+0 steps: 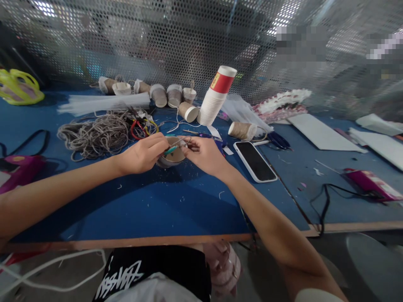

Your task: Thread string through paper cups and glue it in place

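A small paper cup wrapped in grey cord [174, 156] sits between both hands above the blue table [151, 201]. My left hand [143, 154] is closed round the cup's left side and pinches a thin teal tool. My right hand [204, 155] pinches a strand of grey cord [182, 142] over the cup's rim, fingers pressed together.
A tangle of grey cord [94, 134] lies at the left. Several cord-wrapped cups [159, 95] line the back by a mesh wall. A leaning stack of white cups [215, 98], a phone [255, 161], scissors [278, 140] and glue guns [19, 167] [371, 184] are around.
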Demonstrator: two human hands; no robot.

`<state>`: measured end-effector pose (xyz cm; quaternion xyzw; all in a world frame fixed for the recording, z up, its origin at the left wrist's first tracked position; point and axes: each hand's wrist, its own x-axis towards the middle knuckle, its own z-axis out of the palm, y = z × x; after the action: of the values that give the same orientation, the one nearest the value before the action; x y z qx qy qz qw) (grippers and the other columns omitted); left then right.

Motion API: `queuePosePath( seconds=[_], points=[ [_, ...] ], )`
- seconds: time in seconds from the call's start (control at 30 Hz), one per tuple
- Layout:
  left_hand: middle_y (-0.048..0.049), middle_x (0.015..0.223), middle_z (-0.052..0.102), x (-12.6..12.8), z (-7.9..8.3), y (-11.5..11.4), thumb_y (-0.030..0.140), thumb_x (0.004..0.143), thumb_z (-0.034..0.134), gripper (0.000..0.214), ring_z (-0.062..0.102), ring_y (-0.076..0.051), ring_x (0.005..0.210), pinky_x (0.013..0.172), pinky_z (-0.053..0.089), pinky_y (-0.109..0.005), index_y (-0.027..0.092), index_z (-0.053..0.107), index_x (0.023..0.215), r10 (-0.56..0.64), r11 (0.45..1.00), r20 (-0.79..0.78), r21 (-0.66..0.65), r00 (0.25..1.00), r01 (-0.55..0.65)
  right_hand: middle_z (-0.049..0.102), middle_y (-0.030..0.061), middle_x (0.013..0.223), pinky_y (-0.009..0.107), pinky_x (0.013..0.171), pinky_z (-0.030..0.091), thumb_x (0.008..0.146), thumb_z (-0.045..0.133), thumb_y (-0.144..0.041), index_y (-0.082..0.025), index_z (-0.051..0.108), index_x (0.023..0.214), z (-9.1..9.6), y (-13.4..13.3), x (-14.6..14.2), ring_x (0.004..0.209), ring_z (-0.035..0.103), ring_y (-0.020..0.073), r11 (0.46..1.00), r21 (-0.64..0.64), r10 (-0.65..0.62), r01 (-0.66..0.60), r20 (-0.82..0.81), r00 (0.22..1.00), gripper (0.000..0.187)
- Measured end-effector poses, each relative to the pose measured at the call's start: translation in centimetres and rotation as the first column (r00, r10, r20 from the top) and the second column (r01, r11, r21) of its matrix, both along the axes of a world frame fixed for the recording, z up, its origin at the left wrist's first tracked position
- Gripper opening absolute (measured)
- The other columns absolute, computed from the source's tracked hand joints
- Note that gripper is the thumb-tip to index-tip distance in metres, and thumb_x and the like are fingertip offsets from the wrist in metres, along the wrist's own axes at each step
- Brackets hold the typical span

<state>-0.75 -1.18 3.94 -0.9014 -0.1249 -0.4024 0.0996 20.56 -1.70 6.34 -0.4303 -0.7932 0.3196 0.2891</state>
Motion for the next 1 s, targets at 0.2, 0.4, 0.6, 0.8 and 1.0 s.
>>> queuePosePath(
  seconds=[0.2,0.4,0.6,0.8,1.0],
  points=[
    [-0.0065,0.073,0.053,-0.2,-0.3,0.3,0.008,0.094,0.03,0.023,0.048,-0.016,0.068,0.061,0.046,-0.028,0.017,0.046,0.08,-0.013,0.999,0.01,-0.037,1.0,0.013,0.072,0.0087,0.088,0.032,0.07,0.054,0.075,0.062,-0.031,-0.01,0.069,0.101,-0.5,0.5,0.1,0.076,0.065,0.0163,0.992,-0.11,-0.071,0.054,-0.151,0.986,0.034],
    [-0.0059,0.072,0.052,-0.4,0.0,0.3,0.009,0.094,0.031,0.021,0.046,-0.016,0.067,0.061,0.047,-0.027,0.017,0.046,0.082,0.015,0.999,-0.003,-0.03,1.0,-0.015,0.072,0.0076,0.092,0.03,0.072,0.055,0.068,0.068,-0.029,-0.011,0.069,0.101,0.4,0.2,0.4,0.08,0.066,0.0161,0.992,-0.13,-0.016,-0.007,-0.177,0.984,0.037],
    [-0.0074,0.075,0.055,-0.8,-0.1,0.6,0.018,0.1,0.028,0.028,0.051,-0.014,0.068,0.06,0.049,-0.026,0.014,0.052,0.084,0.077,0.989,-0.005,-0.125,0.997,-0.077,0.072,0.0085,0.097,0.034,0.081,0.055,0.071,0.066,-0.028,-0.014,0.07,0.103,0.8,0.6,0.9,0.089,0.068,0.0191,0.985,-0.154,0.062,-0.081,-0.129,0.99,0.035],
    [-0.0053,0.076,0.061,-0.7,-0.4,0.9,0.038,0.103,0.029,0.041,0.06,-0.01,0.065,0.06,0.051,-0.02,0.013,0.057,0.087,0.061,0.873,0.146,-0.488,0.987,0.019,0.071,0.0074,0.115,0.037,0.096,0.051,0.078,0.066,-0.037,-0.018,0.068,0.109,-0.1,0.8,0.5,0.108,0.065,0.0204,0.999,-0.041,0.017,-0.029,-0.28,0.96,0.036],
    [-0.0035,0.069,0.063,-0.4,-0.9,1.6,0.045,0.101,0.038,0.042,0.059,-0.009,0.058,0.056,0.049,-0.018,0.014,0.057,0.082,0.041,0.782,0.303,-0.603,0.952,0.158,0.072,0.006,0.111,0.034,0.094,0.054,0.083,0.065,-0.037,-0.019,0.07,0.107,-0.8,0.8,0.3,0.104,0.067,0.0187,1.0,-0.011,-0.025,0.022,-0.336,0.941,0.031]
  ],
)
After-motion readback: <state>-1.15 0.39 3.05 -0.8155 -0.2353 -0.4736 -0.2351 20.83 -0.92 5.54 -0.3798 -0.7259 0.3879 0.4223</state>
